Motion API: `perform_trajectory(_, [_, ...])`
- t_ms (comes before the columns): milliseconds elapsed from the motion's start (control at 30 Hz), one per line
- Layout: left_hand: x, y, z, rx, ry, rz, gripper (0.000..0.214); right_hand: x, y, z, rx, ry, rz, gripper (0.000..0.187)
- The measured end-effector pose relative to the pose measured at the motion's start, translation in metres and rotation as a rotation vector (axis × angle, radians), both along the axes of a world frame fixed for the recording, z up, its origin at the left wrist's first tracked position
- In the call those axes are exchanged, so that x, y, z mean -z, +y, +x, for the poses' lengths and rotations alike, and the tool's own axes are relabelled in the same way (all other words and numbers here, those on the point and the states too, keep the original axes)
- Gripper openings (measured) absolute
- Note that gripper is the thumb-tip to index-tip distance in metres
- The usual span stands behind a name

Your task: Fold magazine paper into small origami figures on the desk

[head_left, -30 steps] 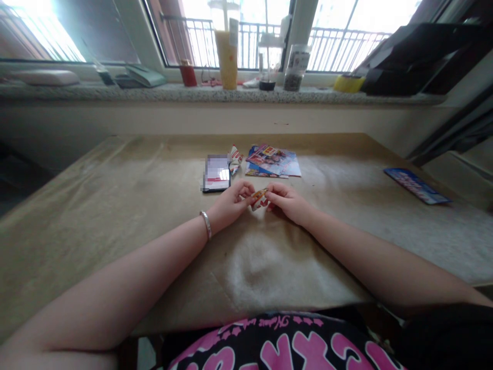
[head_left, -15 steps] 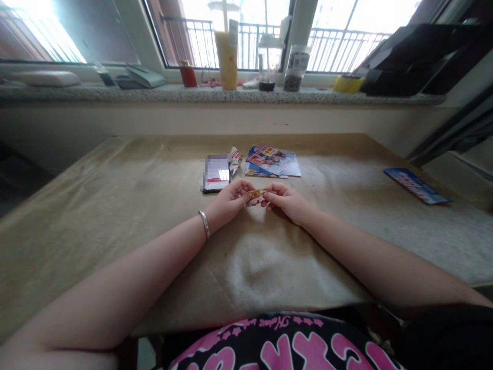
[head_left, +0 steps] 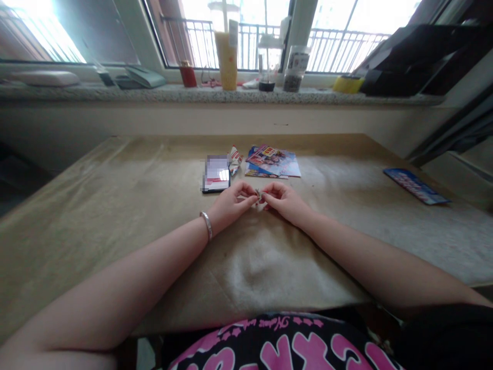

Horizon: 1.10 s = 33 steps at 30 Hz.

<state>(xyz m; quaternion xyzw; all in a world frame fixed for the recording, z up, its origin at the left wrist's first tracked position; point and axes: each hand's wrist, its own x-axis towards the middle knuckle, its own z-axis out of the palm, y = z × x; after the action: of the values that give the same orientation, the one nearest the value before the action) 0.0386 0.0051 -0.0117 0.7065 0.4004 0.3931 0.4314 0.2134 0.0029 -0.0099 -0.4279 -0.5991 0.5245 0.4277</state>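
Between my two hands, over the middle of the table, is a small folded piece of patterned paper (head_left: 259, 196); the fingers cover most of it. My left hand (head_left: 235, 201), with a silver bracelet on the wrist, pinches its left side between thumb and fingers. On the other side, the thumb and fingertips of my right hand (head_left: 283, 200) grip it too. Just behind my left hand lies a phone or small tablet (head_left: 216, 174) with its screen lit. A white and red folded paper (head_left: 235, 159) rests against the device's right edge.
Several colourful printed sheets (head_left: 273, 162) are piled behind my right hand. A blue printed packet (head_left: 416, 186) lies at the table's right. On the windowsill (head_left: 246, 96) stand a tall yellow-filled cup (head_left: 228, 59), a red container (head_left: 188, 75) and clear containers.
The paper between my hands shows less of its yellow and white-red surface and looks more compact. My fingertips have come closer together around it.
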Motion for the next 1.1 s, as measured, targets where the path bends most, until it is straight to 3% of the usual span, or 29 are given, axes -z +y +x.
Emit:
perform_trajectory(200, [-0.004,-0.0047,0.0007,0.067,-0.089,-0.069,0.035,-0.002,-0.0007,0.0017,-0.023,0.06,-0.045,0.03])
perform_trajectory(367, [-0.0027,-0.0008,0.0002,-0.008,-0.041,-0.035,0.03,0.0001,0.001,0.0033,-0.044,0.114,-0.06,0.035])
perform_trajectory(533, [-0.0039,0.0008,-0.0004,0.013,-0.081,-0.066,0.035,0.0029,0.0024,0.0038,-0.049,0.106,-0.048,0.038])
perform_trajectory(900, [-0.0071,-0.0021,-0.0009,-0.079,0.223,0.083,0.023,0.0052,0.0032,0.0028,-0.087,-0.013,0.014,0.029])
perform_trajectory(1100, [-0.0072,-0.0006,-0.0009,-0.017,0.074,0.003,0.024,0.0041,0.005,0.0045,-0.053,0.09,-0.048,0.027])
